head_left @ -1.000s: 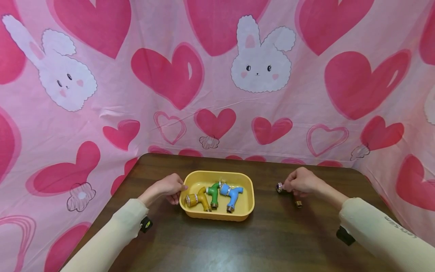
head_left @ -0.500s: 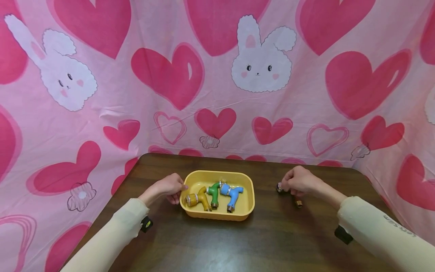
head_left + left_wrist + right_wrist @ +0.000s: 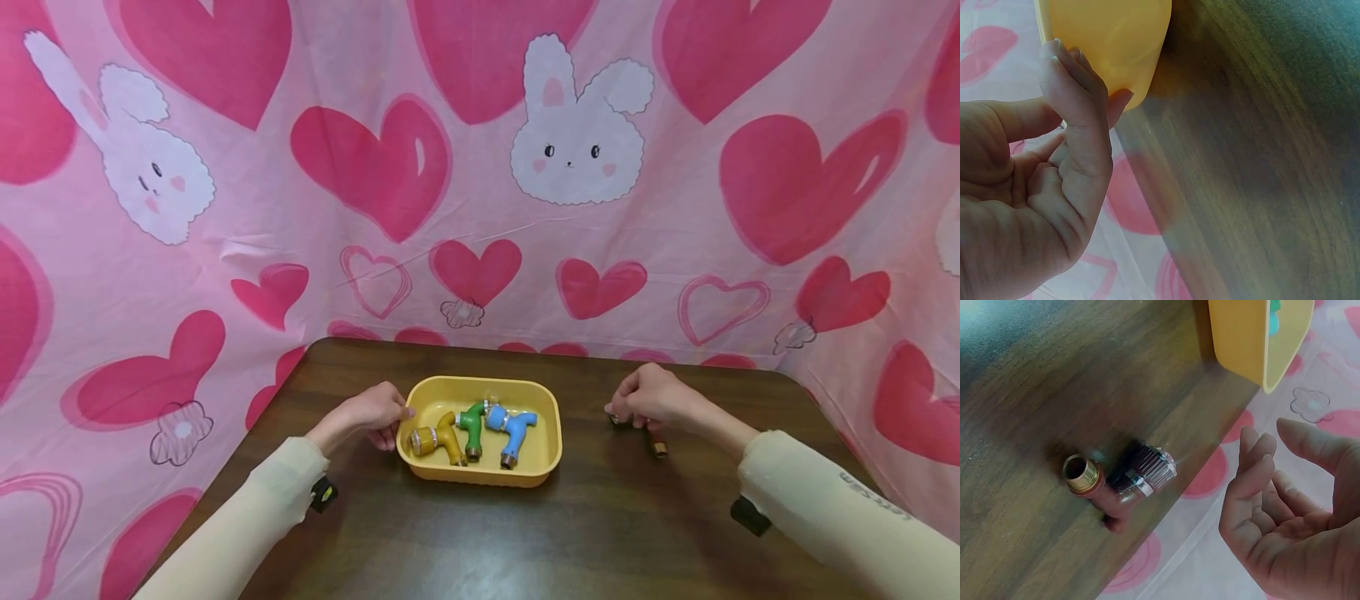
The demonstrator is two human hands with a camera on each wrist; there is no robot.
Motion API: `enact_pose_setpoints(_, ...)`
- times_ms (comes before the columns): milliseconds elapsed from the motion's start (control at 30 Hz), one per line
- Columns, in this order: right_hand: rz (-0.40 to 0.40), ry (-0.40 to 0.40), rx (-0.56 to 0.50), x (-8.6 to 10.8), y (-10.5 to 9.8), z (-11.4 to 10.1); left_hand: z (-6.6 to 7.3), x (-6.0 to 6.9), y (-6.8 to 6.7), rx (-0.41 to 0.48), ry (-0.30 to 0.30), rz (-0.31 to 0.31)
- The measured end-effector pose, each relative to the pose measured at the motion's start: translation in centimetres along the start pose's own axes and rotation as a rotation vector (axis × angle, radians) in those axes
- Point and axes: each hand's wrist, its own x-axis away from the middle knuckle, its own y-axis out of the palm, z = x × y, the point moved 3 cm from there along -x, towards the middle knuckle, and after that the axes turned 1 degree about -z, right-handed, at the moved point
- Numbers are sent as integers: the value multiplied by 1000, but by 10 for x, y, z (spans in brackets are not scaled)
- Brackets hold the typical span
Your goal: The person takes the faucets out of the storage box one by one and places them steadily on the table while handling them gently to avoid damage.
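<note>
In the head view a yellow plastic basin (image 3: 480,477) holds a mustard-yellow tap (image 3: 448,440), a green tap (image 3: 471,429) and a blue tap (image 3: 514,432). My left hand (image 3: 371,414) pinches the basin's left rim, thumb on the rim and fingers against the outside wall. A dark red-brown tap (image 3: 1116,495) lies on the table to the right, with a brass threaded end and a ribbed dark knob. Over it hovers my right hand (image 3: 654,397), hiding most of it in the head view. The right wrist view shows those fingers loosely bent, apart from the tap and holding nothing.
The dark wooden table (image 3: 480,542) has rounded back corners. Pink cloth (image 3: 480,208) with hearts and rabbits hangs behind it and at both sides. Bare wood separates the basin from the red-brown tap.
My right hand has shifted slightly left over the red-brown tap, covering more of its knob. The tap stays where it was. My left hand and the basin have not visibly moved.
</note>
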Motion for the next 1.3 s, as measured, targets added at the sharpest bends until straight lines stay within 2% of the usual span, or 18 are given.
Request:
enact_pose_setpoints(667,3,-72,39,-3,11,-13,-2,0,1,-8,-10,10)
enact_pose_setpoints(1300,-3,-99,65,-9,21,-32,-1,-1,1,-3,-14,14)
